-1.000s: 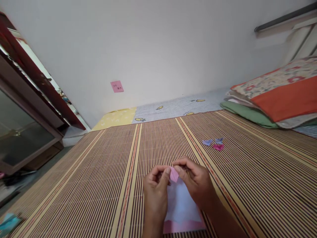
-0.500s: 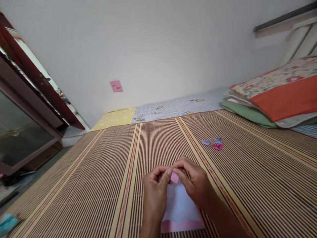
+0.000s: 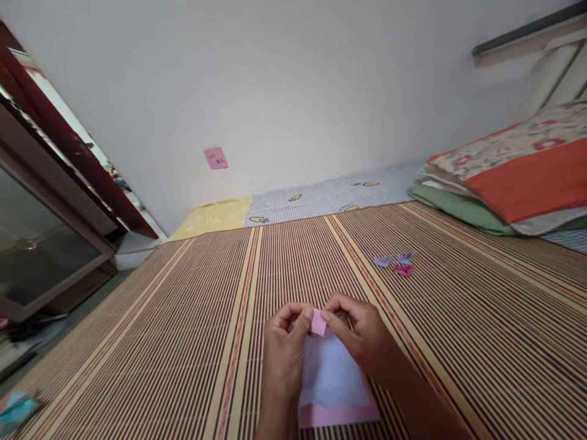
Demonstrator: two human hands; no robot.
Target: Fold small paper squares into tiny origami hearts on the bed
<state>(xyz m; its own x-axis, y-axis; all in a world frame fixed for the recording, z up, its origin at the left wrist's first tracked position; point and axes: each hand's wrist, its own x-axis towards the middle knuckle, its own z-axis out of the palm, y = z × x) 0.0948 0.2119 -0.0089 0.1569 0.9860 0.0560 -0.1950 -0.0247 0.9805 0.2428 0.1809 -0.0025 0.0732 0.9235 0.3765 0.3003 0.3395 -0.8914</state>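
Observation:
A small folded piece of pink paper (image 3: 318,322) is pinched between my two hands. My left hand (image 3: 287,342) grips its left side between thumb and fingers. On the right side, my right hand (image 3: 360,330) has its thumb and index finger closed at the paper's edge. Below them on the mat lies a pale blue sheet with a pink border (image 3: 337,379), partly covered by my hands and forearms. Farther off to the right rest three small folded papers: a magenta one (image 3: 404,269) and two pale blue-lilac ones (image 3: 383,261).
A striped woven mat (image 3: 183,318) spreads over the bed. Folded bedding with an orange and floral cover (image 3: 541,177) is piled at the right. A pink note (image 3: 215,158) sticks to the wall. Something turquoise (image 3: 17,412) lies at the lower left.
My right fingers have moved slightly right, away from my left ones, so more of the pink paper shows between them. The papers on the mat stay put.

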